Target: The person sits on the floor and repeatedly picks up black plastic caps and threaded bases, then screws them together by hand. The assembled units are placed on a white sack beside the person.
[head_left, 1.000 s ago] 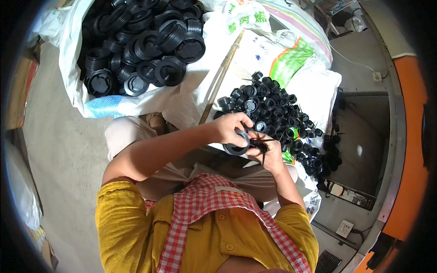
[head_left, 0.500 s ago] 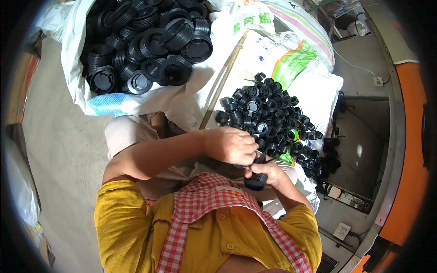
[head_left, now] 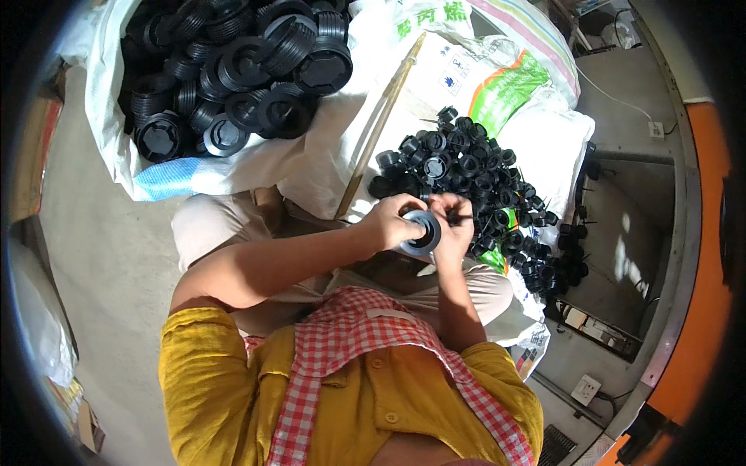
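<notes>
Seen from the head camera, a person seated on a concrete floor [head_left: 101, 256] works a black ring-shaped cap [head_left: 422, 231] between both hands, just above the lap and at the near edge of a heap of small black caps [head_left: 474, 175]. Much stays hard to read: the fingertips of both hands overlap the ring, so whether a smaller part is being pressed into it cannot be told, and the fisheye rim darkens and bends everything at the picture's edges. The lower frame cuts off the torso in its yellow shirt [head_left: 225, 388] and red checked apron [head_left: 350, 349].

The left hand [head_left: 390, 225] comes in from the left on a bare, bent forearm and is curled closed around the ring's left side. The right hand [head_left: 453, 221] rises from below, fingers pinched on the ring's right edge.

The small caps lie on white woven sacks [head_left: 544, 140] with green and striped print, far and right of the hands. Farther left, an open white sack [head_left: 116, 147] is piled with larger black ribbed lids [head_left: 249, 70]. A thin wooden stick [head_left: 381, 124] slants between the two piles. An orange wall [head_left: 699, 233] curves along the right rim, and cardboard [head_left: 39, 147] shows at the left.
</notes>
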A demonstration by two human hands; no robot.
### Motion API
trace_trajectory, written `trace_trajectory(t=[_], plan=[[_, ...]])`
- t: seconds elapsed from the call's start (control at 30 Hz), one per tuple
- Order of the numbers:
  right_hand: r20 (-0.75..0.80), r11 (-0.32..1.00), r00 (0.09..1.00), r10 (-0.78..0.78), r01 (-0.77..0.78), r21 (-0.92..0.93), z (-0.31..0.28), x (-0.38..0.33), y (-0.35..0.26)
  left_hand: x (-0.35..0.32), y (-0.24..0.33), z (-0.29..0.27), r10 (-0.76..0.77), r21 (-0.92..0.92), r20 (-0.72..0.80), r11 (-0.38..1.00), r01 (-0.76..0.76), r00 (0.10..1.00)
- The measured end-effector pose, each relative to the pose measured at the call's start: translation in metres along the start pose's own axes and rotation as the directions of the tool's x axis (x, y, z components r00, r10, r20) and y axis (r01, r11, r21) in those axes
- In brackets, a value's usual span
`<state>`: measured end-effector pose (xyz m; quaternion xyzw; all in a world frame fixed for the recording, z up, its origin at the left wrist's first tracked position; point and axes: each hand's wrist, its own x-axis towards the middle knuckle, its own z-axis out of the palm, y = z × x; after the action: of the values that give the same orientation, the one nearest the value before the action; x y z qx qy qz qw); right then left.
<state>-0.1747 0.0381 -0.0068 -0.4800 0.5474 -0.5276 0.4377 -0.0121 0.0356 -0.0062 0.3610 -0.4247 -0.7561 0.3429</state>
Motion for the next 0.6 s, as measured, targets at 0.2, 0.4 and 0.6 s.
trace_trajectory(t=[0.2,0.4,0.6], plan=[[-0.374,0.992,0.928,-0.010,-0.037,-0.120,-0.016,0.048,0.078,-0.022,0.061,-0.002,0.713,0.881,0.282,0.073,-0.468,0.642],[-0.485,0.885,0.827,0.283,-0.420,-0.200,-0.083,0.117,0.164,-0.049,0.173,-0.101,0.997,1.000,-0.014,0.015,-0.019,0.072],[-0.288,0.571,0.601,0.745,-0.799,-0.191,-0.062,0.137,0.168,-0.052,0.181,-0.161,0.836,0.828,-0.536,0.548,-0.119,0.116]])
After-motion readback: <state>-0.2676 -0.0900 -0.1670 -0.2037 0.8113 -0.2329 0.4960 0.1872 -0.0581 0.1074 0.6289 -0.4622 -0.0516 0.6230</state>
